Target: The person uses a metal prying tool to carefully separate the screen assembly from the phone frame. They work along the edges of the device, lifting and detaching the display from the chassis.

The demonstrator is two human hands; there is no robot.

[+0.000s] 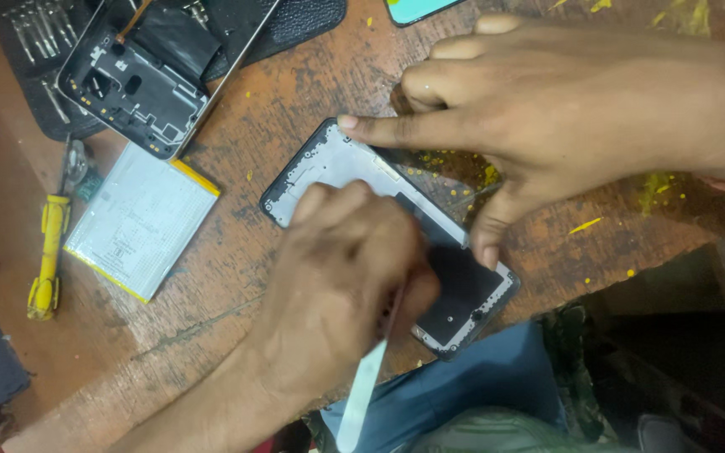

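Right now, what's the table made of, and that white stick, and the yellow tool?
The table looks like worn brown wood: scratched, with dark scuffs and cracks. The white stick in the left hand seems smooth plastic, pale and slightly see-through. The yellow tool looks like glossy plastic, though that's hard to tell.

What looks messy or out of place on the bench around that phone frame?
Yellow crumbs lie scattered over the worn wooden table, thickest beside the phone frame under the right hand. The loose battery lies bare on the wood. The left hand holds a pale flat tool.
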